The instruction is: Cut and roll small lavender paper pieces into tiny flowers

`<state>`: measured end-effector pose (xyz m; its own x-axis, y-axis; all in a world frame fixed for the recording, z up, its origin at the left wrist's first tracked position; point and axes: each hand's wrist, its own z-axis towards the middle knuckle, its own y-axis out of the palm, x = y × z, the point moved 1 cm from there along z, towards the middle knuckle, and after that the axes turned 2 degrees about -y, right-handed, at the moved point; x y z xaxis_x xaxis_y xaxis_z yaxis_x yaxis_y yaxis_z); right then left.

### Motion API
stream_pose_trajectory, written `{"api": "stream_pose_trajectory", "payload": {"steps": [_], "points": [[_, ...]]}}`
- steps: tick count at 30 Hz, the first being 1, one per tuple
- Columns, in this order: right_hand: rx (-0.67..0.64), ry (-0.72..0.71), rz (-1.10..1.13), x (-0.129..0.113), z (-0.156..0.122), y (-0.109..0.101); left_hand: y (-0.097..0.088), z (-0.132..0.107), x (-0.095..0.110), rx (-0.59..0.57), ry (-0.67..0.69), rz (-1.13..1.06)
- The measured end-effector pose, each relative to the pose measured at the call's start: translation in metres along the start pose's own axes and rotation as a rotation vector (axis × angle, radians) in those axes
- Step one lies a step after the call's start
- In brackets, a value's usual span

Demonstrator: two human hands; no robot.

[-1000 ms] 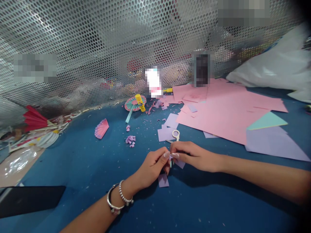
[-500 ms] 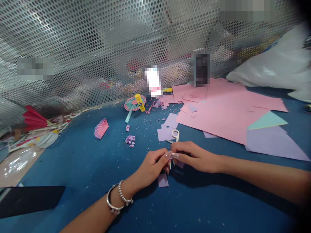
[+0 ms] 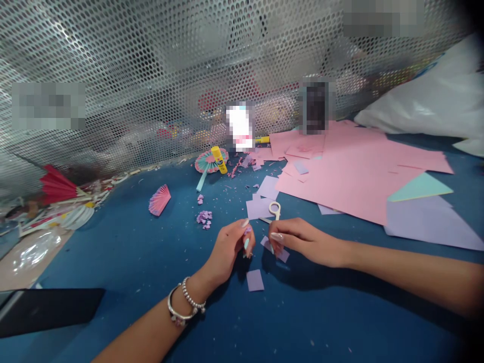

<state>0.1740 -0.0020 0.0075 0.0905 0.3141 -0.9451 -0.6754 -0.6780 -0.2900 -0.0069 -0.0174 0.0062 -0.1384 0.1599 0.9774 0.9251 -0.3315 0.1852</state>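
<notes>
My left hand is lifted a little off the blue table, its fingertips pinched on a tiny folded purple paper piece. My right hand rests on the table just to the right, fingers curled on a small purple paper scrap. A purple paper square lies flat below and between both hands. Small white-handled scissors lie right behind my right hand, on a purple sheet.
A pile of tiny purple folded pieces and a pink paper fan lie to the left. A yellow glue stick rests on a round fan at the back. Large pink sheets cover the right. Perforated metal screen closes the far side.
My hands have parted. The left hand rose and drew left with the tiny folded piece, while the right hand kept the purple scrap on the table.
</notes>
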Motion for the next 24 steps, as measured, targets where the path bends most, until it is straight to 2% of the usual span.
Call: {"api": "stream_pose_trajectory", "payload": {"steps": [4,7,11,17,24], "points": [[0.12,-0.04,-0.117,0.0,-0.005,0.001,0.002,-0.001,0.002,-0.042,-0.003,-0.065],[0.22,-0.135,-0.264,0.0,-0.01,0.002,0.002,-0.003,0.002,-0.078,-0.011,-0.034],[0.271,-0.238,-0.332,0.0,-0.012,0.004,0.002,-0.004,0.0,-0.09,-0.045,0.01],[0.341,-0.28,-0.372,0.001,-0.012,0.004,0.001,-0.005,0.0,-0.084,-0.077,0.191],[0.415,-0.38,-0.427,-0.003,-0.011,0.002,0.0,-0.002,-0.002,-0.009,-0.042,0.274]]}}
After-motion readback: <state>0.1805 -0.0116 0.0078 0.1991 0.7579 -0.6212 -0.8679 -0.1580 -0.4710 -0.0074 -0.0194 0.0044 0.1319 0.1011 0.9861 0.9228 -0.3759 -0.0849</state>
